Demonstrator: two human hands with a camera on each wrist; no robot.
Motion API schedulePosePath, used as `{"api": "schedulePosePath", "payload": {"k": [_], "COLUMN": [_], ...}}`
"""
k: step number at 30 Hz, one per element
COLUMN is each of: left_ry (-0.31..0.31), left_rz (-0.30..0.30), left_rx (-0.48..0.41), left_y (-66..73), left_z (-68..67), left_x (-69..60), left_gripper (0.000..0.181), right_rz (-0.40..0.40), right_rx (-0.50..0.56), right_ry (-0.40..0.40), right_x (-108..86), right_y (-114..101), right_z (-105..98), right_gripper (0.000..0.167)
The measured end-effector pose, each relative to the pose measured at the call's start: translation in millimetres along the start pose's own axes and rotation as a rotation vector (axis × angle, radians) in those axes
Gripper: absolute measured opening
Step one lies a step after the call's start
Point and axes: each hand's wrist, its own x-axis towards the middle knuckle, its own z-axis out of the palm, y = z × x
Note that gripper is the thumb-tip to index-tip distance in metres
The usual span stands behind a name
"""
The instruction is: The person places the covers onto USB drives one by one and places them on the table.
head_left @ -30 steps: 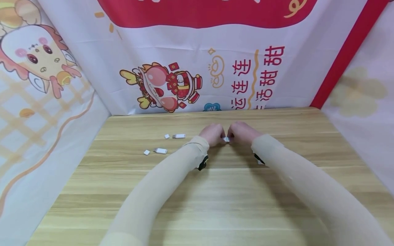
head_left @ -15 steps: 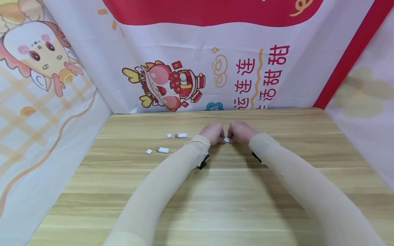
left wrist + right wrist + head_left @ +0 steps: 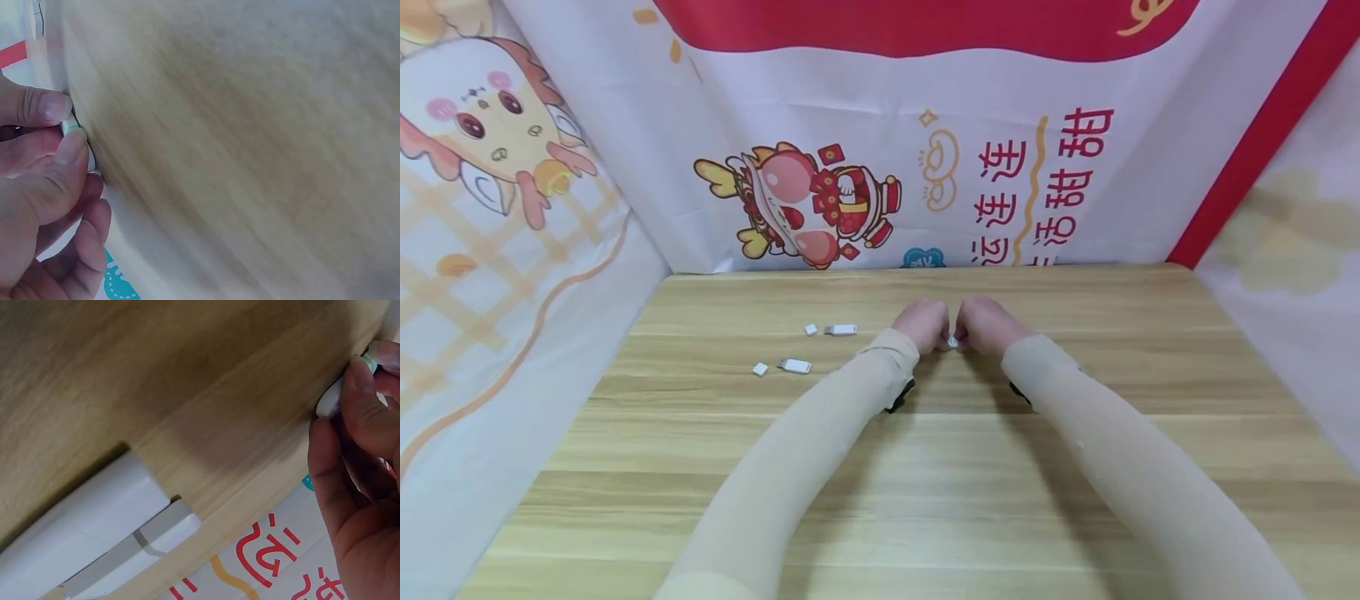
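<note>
Both hands meet over the far part of the table, fingertips close together. My left hand [image 3: 922,323] pinches one end of a small white USB flash drive [image 3: 952,342], and my right hand [image 3: 988,323] pinches its other end. Fingers cover most of it. In the right wrist view a rounded white end of the flash drive [image 3: 329,400] shows beside the right thumb, and a bit of green appears between the hands. To the left lie two uncapped flash drives, one farther [image 3: 841,330] and one nearer [image 3: 794,366], each beside its small white cap [image 3: 810,330].
White stick-shaped pieces [image 3: 94,519], side by side, lie on the table near the right wrist; in the head view the right sleeve hides them. A printed cloth [image 3: 865,100] hangs behind the wooden table [image 3: 880,500], with more cloth at both sides.
The hands stay together on the flash drive with only slight finger shifts. The head view has shifted a little. A white piece beside the right wrist is now hidden by the sleeve.
</note>
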Motion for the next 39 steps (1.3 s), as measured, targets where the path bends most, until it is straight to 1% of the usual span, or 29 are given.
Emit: {"api": "schedulePosePath", "payload": {"k": [3, 5, 9, 14, 17, 20, 24, 27, 31, 33, 36, 37, 39], "left_ry": [-0.003, -0.013, -0.034, -0.013, -0.004, -0.008, -0.001, 0.011, 0.006, -0.006, -0.03, -0.042, -0.074], "left_rz": [-0.001, -0.006, -0.014, -0.017, -0.024, -0.039, -0.046, -0.041, -0.049, -0.047, -0.042, -0.046, -0.053], "left_rx": [0.024, 0.023, 0.028, 0.031, 0.016, 0.011, 0.012, 0.008, -0.001, -0.008, -0.015, -0.014, -0.031], "left_y": [1.3, 3.4, 6.4, 9.9, 9.7, 8.9, 7.7, 8.7, 10.0, 7.5, 2.6, 4.7, 4.9], "left_z": [-2.2, -4.4, -10.2, -16.1, -14.5, -10.1, -3.5, -4.9, -6.4, -7.0, -3.4, -5.4, -6.4], "left_x": [-1.5, -3.0, -5.4, -4.6, -3.5, -3.3, -3.4, -3.7, -5.4, -5.3, -4.6, -6.7, -6.7], "left_gripper": [0.022, 0.02, 0.017, 0.018, 0.021, 0.023, 0.023, 0.02, 0.014, 0.01, 0.004, 0.004, 0.009], "right_rz": [-0.005, -0.001, 0.04, 0.063, 0.072, 0.08, 0.07, 0.064, 0.065, 0.066, 0.087, 0.092, 0.092], "right_rx": [-0.002, -0.006, 0.006, -0.004, 0.003, 0.013, 0.009, 0.008, 0.016, 0.012, 0.021, 0.02, 0.018], "right_ry": [0.01, 0.005, -0.025, -0.027, -0.036, -0.051, -0.037, -0.018, -0.025, -0.031, -0.051, -0.055, -0.065], "right_x": [0.0, -0.2, 0.2, -0.2, 0.1, 0.2, -1.6, -3.8, -4.8, -4.3, -5.7, -6.6, -8.7], "right_y": [-1, -2, -6, -10, -10, -10, -9, -9, -9, -10, -11, -12, -12], "right_z": [1, 0, -4, -13, -13, -10, -5, -6, -4, -3, -1, -1, -2], "right_gripper": [0.012, 0.012, 0.011, 0.011, 0.01, 0.011, 0.011, 0.01, 0.009, 0.007, 0.005, 0.005, 0.005]}}
